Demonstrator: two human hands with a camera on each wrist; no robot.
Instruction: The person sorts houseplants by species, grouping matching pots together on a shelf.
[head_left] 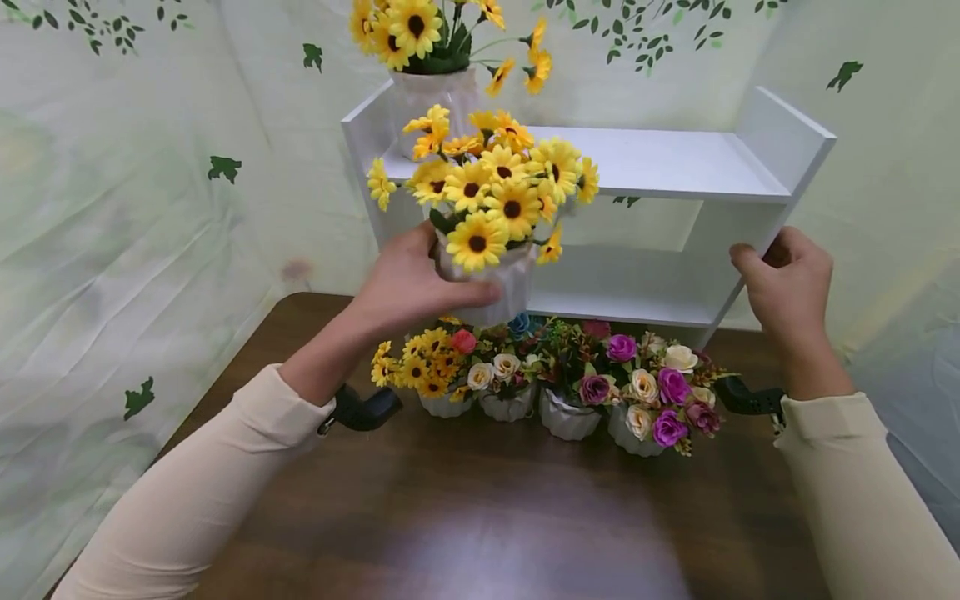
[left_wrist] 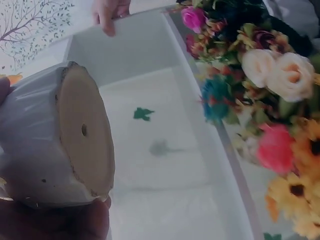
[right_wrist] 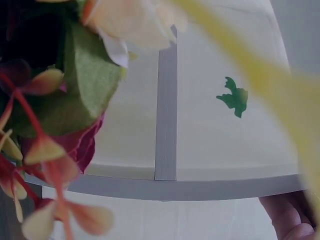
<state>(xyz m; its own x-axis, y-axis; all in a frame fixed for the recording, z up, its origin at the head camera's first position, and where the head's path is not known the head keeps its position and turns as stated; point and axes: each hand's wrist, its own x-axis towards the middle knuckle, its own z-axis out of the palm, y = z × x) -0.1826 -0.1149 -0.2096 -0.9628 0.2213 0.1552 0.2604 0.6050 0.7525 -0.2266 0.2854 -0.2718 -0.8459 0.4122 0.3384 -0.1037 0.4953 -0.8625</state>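
My left hand (head_left: 412, 283) grips a white ribbed pot (head_left: 491, 287) of yellow artificial sunflowers (head_left: 510, 204), raised in front of the left part of the shelf. Thumb and fingers stand on opposite sides of the pot. The left wrist view shows the underside of this pot (left_wrist: 85, 132), with a small hole in its middle. At the other side, my right hand (head_left: 791, 279) holds the front edge of the right side panel of the white shelf (head_left: 675, 162). In the right wrist view only part of the right hand (right_wrist: 287, 217) shows, at the panel's edge.
A second pot of sunflowers (head_left: 438, 92) stands on the shelf's upper board, at the left end. Several white pots with mixed flowers (head_left: 570, 412) line the brown table (head_left: 465, 508) in front of the shelf. Leaf-printed cloth (head_left: 135, 208) hangs behind.
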